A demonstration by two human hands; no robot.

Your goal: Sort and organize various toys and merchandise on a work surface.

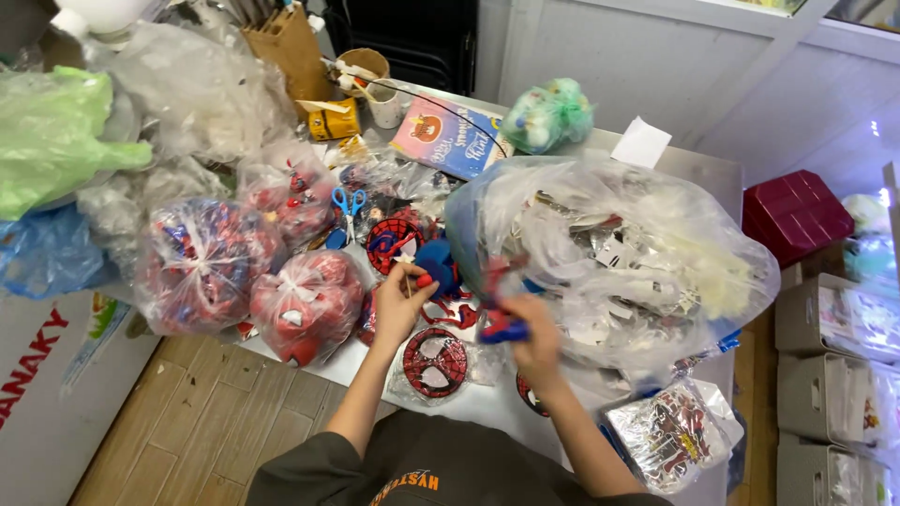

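The person's left hand is closing its fingertips around a small red and blue toy piece, pinching it near a rounded red tip while the blue part is sticking up and to the right. The right hand is curling shut around a second red and blue plastic toy figure, which is blurred; its blue lower end is showing under the fingers and a red part is rising above the knuckles. Both toys are being held just above the grey metal table, between the two hands and close together, though whether they are touching cannot be told.

Just below the left hand a round red and black web-patterned mask disc in clear wrap is lying flat on the table. To the right a large clear plastic bag stuffed with mixed packaged trinkets is bulging beside the right hand. To the left, tied clear bags of red and blue toys are sitting near the table edge, and blue-handled scissors are lying behind them.
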